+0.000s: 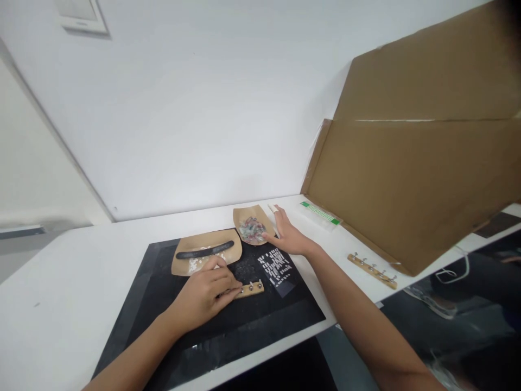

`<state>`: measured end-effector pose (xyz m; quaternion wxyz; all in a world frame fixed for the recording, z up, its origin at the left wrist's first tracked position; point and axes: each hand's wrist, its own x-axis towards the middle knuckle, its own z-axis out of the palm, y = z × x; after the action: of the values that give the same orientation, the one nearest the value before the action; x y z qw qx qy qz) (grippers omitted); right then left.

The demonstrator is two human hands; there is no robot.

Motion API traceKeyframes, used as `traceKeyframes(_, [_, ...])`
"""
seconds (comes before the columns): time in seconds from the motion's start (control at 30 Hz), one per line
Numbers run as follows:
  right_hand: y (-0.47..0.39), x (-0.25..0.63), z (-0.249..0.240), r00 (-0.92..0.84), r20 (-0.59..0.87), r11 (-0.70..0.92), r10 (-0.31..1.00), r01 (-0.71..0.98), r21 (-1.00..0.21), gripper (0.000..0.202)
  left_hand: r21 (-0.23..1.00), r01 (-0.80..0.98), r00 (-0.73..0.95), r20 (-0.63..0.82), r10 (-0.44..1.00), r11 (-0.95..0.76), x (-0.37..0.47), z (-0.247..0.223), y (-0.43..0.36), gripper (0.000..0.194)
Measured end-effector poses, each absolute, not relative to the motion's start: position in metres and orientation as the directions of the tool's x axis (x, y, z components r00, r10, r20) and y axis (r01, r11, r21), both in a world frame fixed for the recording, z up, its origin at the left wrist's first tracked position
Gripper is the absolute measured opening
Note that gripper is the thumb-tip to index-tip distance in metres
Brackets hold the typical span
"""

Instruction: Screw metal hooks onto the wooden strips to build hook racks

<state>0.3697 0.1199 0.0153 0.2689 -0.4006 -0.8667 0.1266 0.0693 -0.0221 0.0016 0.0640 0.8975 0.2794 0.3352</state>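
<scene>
My left hand is closed over the left end of a small wooden strip with metal studs standing along it. Its fingers hide that end of the strip. To the right, my right hand has its fingers apart at the edge of a tan tray that holds a pile of small clear and coloured pieces. Something white covers one of its fingertips. Another tan tray, behind my left hand, carries white bits and a long dark curved strip.
A black mat lies on the white table. Small white pieces are laid out in rows on it. A second studded strip and a green-and-white packet are at right, near a large cardboard sheet.
</scene>
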Motion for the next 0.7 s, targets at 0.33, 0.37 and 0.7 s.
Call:
traceKeyframes(0.33, [0.121,0.371,0.014,-0.547,0.355,0.651,0.758,0.615,-0.445,0.102,0.285,0.526,0.591,0.556,0.585,-0.801,0.072,-0.008,-0.019,0.013])
traceKeyframes(0.37, [0.120,0.370,0.014,-0.546,0.353,0.650,0.760,0.616,-0.444,0.102,0.294,0.527,0.590,0.549,0.592,-0.797,0.072,-0.008,-0.019,0.013])
traceKeyframes(0.7, [0.118,0.369,0.016,-0.550,0.326,0.638,0.769,0.626,-0.448,0.101,0.351,0.523,0.582,0.518,0.626,-0.777,0.072,-0.008,-0.019,0.009])
